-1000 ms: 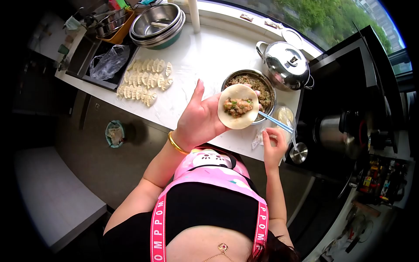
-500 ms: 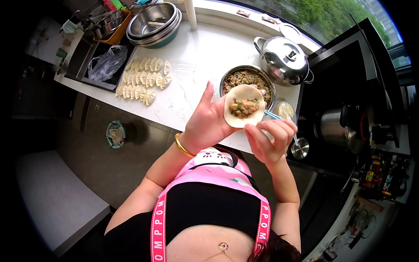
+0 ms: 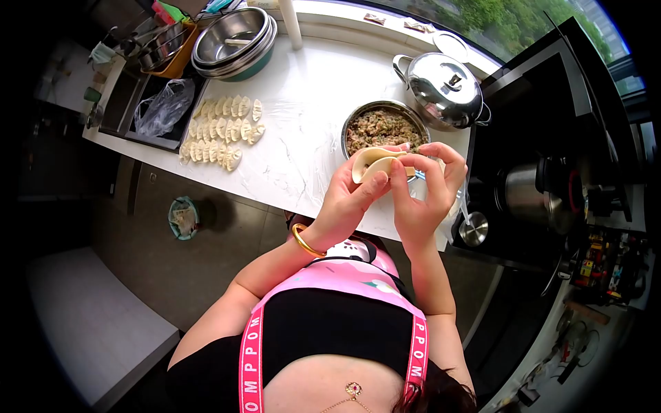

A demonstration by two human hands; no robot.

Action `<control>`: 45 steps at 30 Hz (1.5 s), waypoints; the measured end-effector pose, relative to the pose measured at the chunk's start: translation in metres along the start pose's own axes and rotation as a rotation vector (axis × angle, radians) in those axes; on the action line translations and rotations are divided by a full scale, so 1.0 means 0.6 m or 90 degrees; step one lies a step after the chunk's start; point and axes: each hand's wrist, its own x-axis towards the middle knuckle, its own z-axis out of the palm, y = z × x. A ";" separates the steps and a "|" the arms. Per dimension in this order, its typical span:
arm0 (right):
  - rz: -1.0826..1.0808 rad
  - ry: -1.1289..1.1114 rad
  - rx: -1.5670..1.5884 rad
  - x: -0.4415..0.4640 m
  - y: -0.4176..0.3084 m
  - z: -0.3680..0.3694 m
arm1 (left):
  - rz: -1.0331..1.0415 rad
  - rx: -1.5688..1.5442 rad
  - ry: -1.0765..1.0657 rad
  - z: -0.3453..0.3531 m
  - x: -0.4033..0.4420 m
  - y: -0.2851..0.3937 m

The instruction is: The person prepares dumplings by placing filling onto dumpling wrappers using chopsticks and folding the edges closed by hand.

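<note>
A round dumpling wrapper (image 3: 372,164), folded over on itself, is held between both hands above the counter's front edge. My left hand (image 3: 350,196) cups it from the left with the thumb against its near side. At its right end, my right hand (image 3: 427,189) pinches the edges together with thumb and fingertips. The left side of the fold still gapes; the filling inside is mostly hidden. Just behind the hands stands a steel bowl (image 3: 346,135) of minced filling (image 3: 385,129). Rows of pleated dumplings (image 3: 224,129) lie on the counter to the left.
A lidded steel pot (image 3: 444,89) stands behind the bowl, beside the black stove (image 3: 523,131). Stacked basins (image 3: 234,45) and a sink with a plastic bag (image 3: 165,109) are at the left. A small steel ladle (image 3: 474,229) lies at the right. A bin (image 3: 183,217) is on the floor.
The wrapper, flat and open with filling showing on the left palm before, is now folded over. My left fingers have curled around it, and the right hand has moved up to pinch its edge.
</note>
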 end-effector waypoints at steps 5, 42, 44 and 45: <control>0.011 0.022 -0.041 -0.004 0.002 0.010 | -0.005 0.005 0.060 0.006 -0.001 -0.012; 0.466 -0.053 0.675 -0.040 0.004 0.013 | 0.044 0.156 0.077 -0.008 0.003 -0.023; 0.452 -0.031 0.660 -0.044 0.003 0.017 | 0.072 0.236 0.084 -0.008 0.003 -0.018; 0.433 -0.012 0.642 -0.046 0.003 0.019 | 0.101 0.314 0.091 -0.010 0.003 -0.016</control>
